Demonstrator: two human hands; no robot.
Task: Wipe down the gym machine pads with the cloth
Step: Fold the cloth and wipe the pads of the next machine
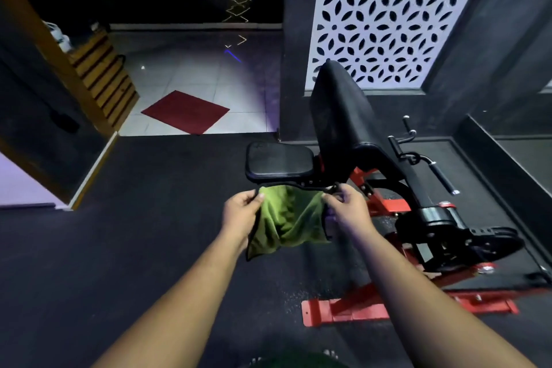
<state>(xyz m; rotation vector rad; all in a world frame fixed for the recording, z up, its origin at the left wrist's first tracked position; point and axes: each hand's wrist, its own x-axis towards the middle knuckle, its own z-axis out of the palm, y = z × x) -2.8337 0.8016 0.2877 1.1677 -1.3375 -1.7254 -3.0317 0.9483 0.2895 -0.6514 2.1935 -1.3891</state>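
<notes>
A green cloth (286, 222) hangs spread between my two hands, just in front of the machine. My left hand (242, 213) pinches its upper left corner and my right hand (348, 207) pinches its upper right corner. Right behind the cloth sits the black seat pad (279, 160), flat and square. The tall black back pad (340, 110) rises tilted behind the seat. The cloth touches neither pad.
The machine's red frame (358, 306) runs along the dark rubber floor (134, 233) at lower right, with black handles (442, 176) and a pivot assembly (442, 218) to the right. A red mat (185, 112) lies on pale tiles beyond. A patterned white screen (388, 18) stands behind.
</notes>
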